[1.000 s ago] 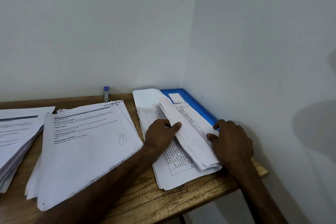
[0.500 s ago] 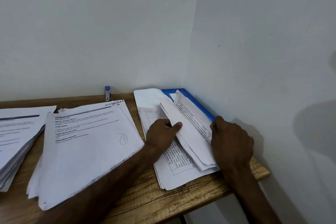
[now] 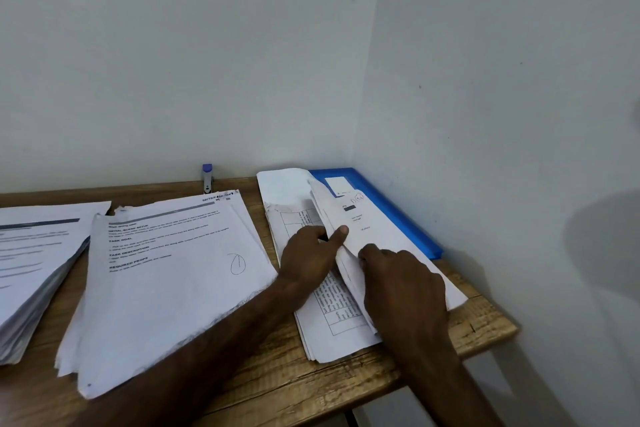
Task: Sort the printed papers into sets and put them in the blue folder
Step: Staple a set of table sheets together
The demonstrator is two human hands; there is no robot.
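The wooden table [image 3: 311,388] runs off the frame at the left and bottom, and its right end stops just short of the side wall [image 3: 502,114]. The left stack [image 3: 31,253] of printed papers is cut by the left edge. The middle stack [image 3: 166,288], fanned untidily, carries a circled pen mark. Its print is too small to read beyond the headings, and the person's left forearm crosses its lower right corner.

At centre right, the right stack [image 3: 332,347] shows a printed grid, largely covered by a lifted bundle [image 3: 377,229] of sheets and by both hands. The blue folder [image 3: 394,215] lies beneath these papers. Only its far corner, a right-hand strip and a white label [image 3: 337,184] show.

The left hand [image 3: 308,260] pinches the bundle's left edge, thumb on top and fingers out of sight underneath. The right hand [image 3: 401,284] lies over the bundle lower down, with bent fingers whose tips meet the same edge. Whether they hook under it cannot be told. The visible part of the folder is above and right of both hands.

The folder sits in the corner, close against the side wall and near the back wall [image 3: 173,62]. Bare wood shows along the bottom of the frame and in a narrow gap between the middle and right stacks. A small stapler [image 3: 207,177] stands against the back wall above the middle stack.
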